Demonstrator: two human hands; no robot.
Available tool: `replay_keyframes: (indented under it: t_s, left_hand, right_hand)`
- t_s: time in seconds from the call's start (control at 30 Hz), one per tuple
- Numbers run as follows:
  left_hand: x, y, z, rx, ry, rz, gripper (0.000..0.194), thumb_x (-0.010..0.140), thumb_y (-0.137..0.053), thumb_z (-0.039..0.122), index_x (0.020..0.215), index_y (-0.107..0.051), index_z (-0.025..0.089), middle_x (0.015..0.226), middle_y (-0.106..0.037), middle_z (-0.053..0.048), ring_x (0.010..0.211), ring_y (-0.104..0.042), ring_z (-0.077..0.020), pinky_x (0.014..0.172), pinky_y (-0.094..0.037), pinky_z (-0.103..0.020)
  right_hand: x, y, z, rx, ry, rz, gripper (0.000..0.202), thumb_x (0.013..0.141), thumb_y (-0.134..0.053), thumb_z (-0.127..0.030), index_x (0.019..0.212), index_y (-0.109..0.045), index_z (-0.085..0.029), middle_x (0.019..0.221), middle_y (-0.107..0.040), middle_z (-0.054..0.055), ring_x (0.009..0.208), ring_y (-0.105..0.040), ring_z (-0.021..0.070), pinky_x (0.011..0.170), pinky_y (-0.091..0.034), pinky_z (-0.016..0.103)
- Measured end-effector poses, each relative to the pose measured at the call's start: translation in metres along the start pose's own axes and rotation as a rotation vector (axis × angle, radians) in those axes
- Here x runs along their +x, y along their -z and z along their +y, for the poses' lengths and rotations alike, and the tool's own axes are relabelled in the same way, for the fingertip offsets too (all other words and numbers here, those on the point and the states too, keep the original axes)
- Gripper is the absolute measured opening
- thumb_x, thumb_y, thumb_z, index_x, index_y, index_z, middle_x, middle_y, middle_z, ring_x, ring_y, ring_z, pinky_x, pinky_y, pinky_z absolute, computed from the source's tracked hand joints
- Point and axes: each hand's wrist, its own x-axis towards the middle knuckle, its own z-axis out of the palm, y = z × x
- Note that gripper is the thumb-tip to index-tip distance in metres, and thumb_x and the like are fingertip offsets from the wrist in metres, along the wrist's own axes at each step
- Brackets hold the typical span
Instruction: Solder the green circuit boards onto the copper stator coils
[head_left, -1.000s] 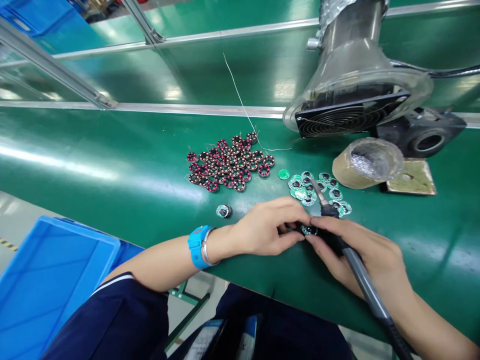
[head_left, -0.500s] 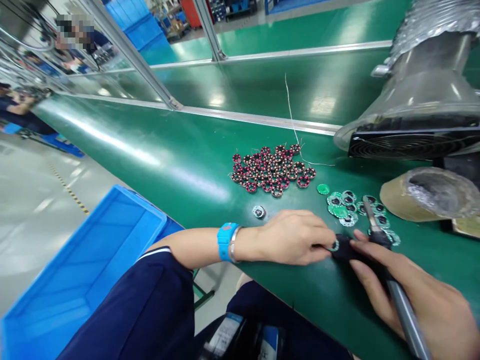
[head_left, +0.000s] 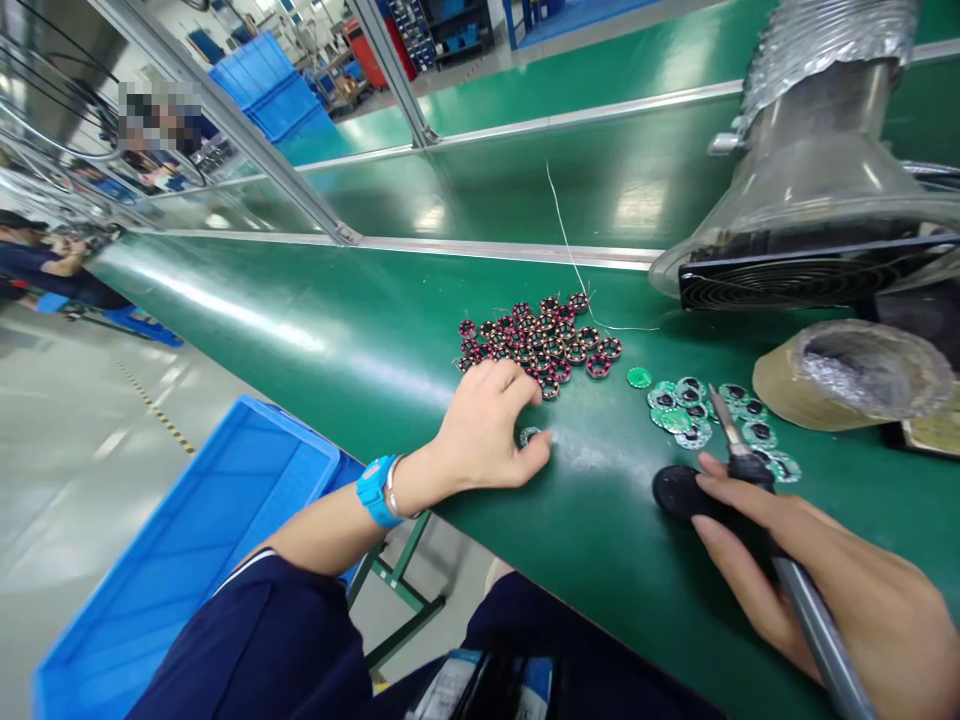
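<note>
Left hand (head_left: 484, 430): low over the counter (head_left: 592, 550), thumb and forefinger parted in a loose arc. Small round part (head_left: 529, 436), pale green at the edge, sits in the gap between them, partly hidden; cannot tell whether the fingers touch it.

Right hand (head_left: 870, 575): fingers closed around a soldering iron (head_left: 814, 610), handle slanting through the grip, metal tip up and forward. Same hand pinches a black disc (head_left: 677, 492) at its edge, thumb and forefinger, its face clear of the fingers.

Wrist, left: blue band (head_left: 377, 492), silver bangle (head_left: 391, 487) next to it. Dark blue sleeve (head_left: 259, 635), white trim.

Just beyond the left hand: dense pile of copper-and-red wound rings (head_left: 540, 340), nearest ones partly behind the knuckles. Thin pale wire (head_left: 562, 225) runs up from the pile's right side, its other end lying curved on the counter.

Near the iron's tip: cluster of green-and-white discs (head_left: 691, 434), several with black centres; one plain green disc (head_left: 639, 377) apart, to the left.

Farther right: tan pot (head_left: 776, 385), silvery inside; behind it, a clear hood (head_left: 817, 190) over a black fan (head_left: 817, 275).

Left, below counter level: blue crate (head_left: 195, 530). Far left: another person (head_left: 45, 262), seated.
</note>
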Motion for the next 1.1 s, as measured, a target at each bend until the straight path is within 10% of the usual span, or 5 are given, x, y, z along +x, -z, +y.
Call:
replay_keyframes:
  t_s: [0.33,0.57,0.73,1.1]
  left_hand:
    - [0.033,-0.009,0.010,0.186,-0.046,-0.154,0.018,0.087,-0.060,0.030,0.088,-0.070,0.016,0.088,-0.060,-0.009,0.084,-0.052,-0.0241,0.077,-0.041,-0.038]
    - [0.036,-0.019,0.067,-0.007,-0.605,-0.141,0.026,0.095,-0.043,0.009,0.099,-0.066,0.019,0.097,-0.061,-0.004,0.079,-0.046,-0.0174,0.070,-0.038,-0.031]
    - [0.056,-0.034,0.069,-0.060,-0.852,-0.216,0.029,0.103,-0.035,0.015,0.102,-0.064,0.019,0.101,-0.064,-0.003,0.081,-0.047,-0.0171,0.072,-0.040,-0.032]
    - [0.046,-0.055,0.067,-0.584,-0.514,-0.222,0.018,0.091,-0.060,0.028,0.104,-0.057,0.016,0.097,-0.066,-0.006,0.090,-0.059,-0.0179,0.089,-0.048,-0.032]
  right_hand:
    - [0.004,0.000,-0.005,0.040,-0.067,0.047,0.029,0.091,-0.063,-0.022,0.119,-0.061,-0.018,0.115,-0.073,0.006,0.080,-0.074,0.0146,0.073,-0.059,0.022]
    - [-0.003,0.007,-0.006,-0.141,-0.209,0.185,0.028,0.087,-0.065,-0.015,0.115,-0.063,-0.020,0.116,-0.072,0.004,0.074,-0.073,0.0120,0.067,-0.056,0.019]
    - [-0.009,0.018,0.010,-0.257,-0.261,0.262,0.021,0.091,-0.064,-0.018,0.111,-0.065,-0.023,0.094,-0.077,-0.003,0.071,-0.071,0.0091,0.058,-0.049,0.018]
    - [-0.008,0.003,0.052,-0.391,0.097,0.001,0.013,0.089,-0.065,-0.023,0.099,-0.057,-0.020,0.100,-0.074,0.006,0.073,-0.066,0.0182,0.067,-0.049,0.032]
